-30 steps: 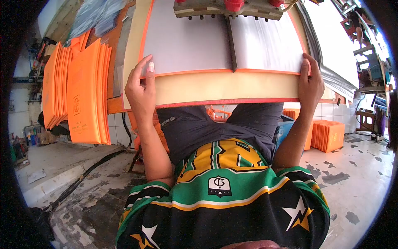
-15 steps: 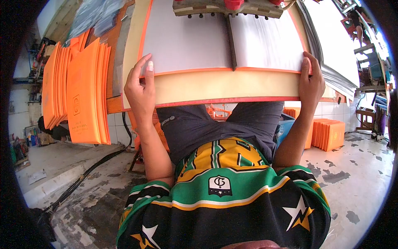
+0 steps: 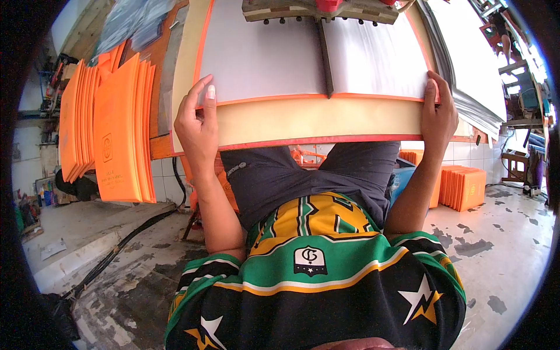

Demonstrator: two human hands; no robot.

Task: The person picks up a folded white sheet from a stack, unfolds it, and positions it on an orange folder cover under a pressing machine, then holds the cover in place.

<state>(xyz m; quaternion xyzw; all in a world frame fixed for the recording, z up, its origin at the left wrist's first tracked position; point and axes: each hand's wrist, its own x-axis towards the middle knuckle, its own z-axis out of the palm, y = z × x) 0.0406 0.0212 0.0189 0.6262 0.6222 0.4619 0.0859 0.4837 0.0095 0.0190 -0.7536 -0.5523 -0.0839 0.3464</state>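
Observation:
An open orange folder cover (image 3: 262, 98) lies flat with pale, shiny sheets (image 3: 262, 58) over its two halves. Beneath it is a cream board (image 3: 315, 121) with a red front edge. My left hand (image 3: 198, 119) holds the folder's near left corner, thumb and index finger at the edge. At the near right corner, my right hand (image 3: 438, 114) grips the folder with its thumb on top; the other fingers are partly hidden. A dark narrow bar (image 3: 325, 58) runs along the middle fold, below a press head (image 3: 318, 13) with bolts underneath.
Bundles of orange folders (image 3: 119, 134) stand at the left table edge. Clear plastic sleeves (image 3: 131, 26) lie behind them. White sheets (image 3: 475, 64) are piled at the right. More orange folders (image 3: 462, 188) stand on the floor at right. A black cable (image 3: 125, 239) crosses the floor at left.

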